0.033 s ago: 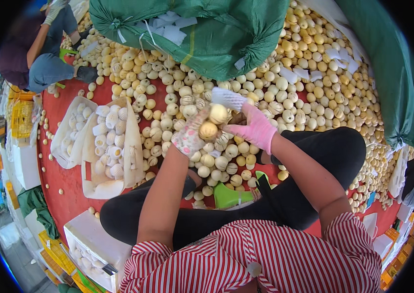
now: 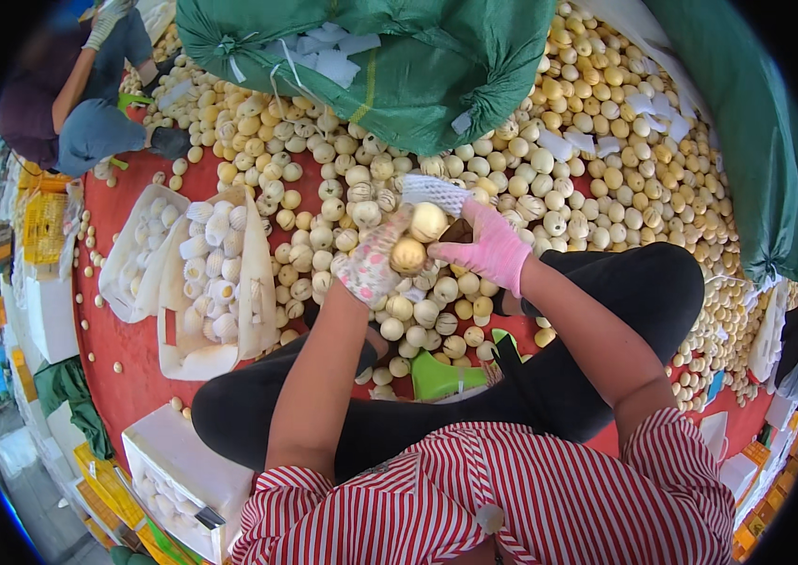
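My left hand (image 2: 369, 264), in a white glove with pink spots, is closed around two pale yellow pepino melons (image 2: 428, 222), one above the other. My right hand (image 2: 491, 247), in a pink glove, grips a white foam net sleeve (image 2: 435, 194). The sleeve lies just above the upper melon, its mesh spread a little. My right thumb reaches toward the fruit from the right. Below both hands, loose striped pepino melons (image 2: 425, 313) cover the red ground.
Left stand two pale bins (image 2: 262, 325) of foam-sleeved fruit; a white foam box (image 2: 168, 443) sits near my left knee. A green sack (image 2: 474, 56) with white foam pieces lies ahead. A green plastic thing (image 2: 437, 379) is between my legs. Another person (image 2: 97, 132) sits far left.
The two melons in my left hand have shifted slightly right. The foam sleeve has tilted and its mesh looks more spread. My right hand has barely moved.
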Available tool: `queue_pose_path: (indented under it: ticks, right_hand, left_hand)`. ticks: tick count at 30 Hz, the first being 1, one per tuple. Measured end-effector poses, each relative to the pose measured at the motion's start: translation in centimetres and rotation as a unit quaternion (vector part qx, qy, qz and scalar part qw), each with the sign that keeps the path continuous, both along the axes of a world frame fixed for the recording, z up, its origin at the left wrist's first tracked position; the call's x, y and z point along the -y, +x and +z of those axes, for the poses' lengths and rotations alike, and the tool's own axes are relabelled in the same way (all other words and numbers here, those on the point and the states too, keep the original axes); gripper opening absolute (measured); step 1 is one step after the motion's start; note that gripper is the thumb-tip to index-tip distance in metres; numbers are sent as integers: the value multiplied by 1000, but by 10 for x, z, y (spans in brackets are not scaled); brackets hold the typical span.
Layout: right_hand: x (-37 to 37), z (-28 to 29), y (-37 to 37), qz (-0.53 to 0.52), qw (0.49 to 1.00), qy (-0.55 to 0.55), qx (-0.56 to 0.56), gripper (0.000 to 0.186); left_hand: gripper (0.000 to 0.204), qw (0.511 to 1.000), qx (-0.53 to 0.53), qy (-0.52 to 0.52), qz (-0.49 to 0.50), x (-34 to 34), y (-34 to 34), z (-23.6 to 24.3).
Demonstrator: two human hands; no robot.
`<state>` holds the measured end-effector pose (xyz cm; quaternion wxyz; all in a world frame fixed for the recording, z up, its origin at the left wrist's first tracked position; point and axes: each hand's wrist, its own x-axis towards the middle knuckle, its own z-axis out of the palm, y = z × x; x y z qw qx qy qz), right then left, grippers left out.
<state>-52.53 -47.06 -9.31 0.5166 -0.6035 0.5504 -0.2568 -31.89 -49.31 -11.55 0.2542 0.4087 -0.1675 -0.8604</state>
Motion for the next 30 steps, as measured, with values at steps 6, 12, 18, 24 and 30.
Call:
queue_pose_path:
  ticks: [6,12,18,24,30]
  right_hand:
    - [-23,32,-1,19,968,86,235,55]
    - [-52,47,-3,41,834,279,474,38]
    - [-67,57,2,94,817,287,491,43]
    - [-63,54,15,71,890,242,380,31]
    - [-61,50,28,-41,994,46,89,58]
  left_hand:
    - [62,1000,29,4,10,-45,-2,35]
    - [52,972,118,-200,-34,-82,-5,49]
    - [66,975,-140,-174,7,-101,4,43]
    - [53,976,92,-127,151,-106,20,6]
    - [28,842,456,-246,153,-122,-23,75]
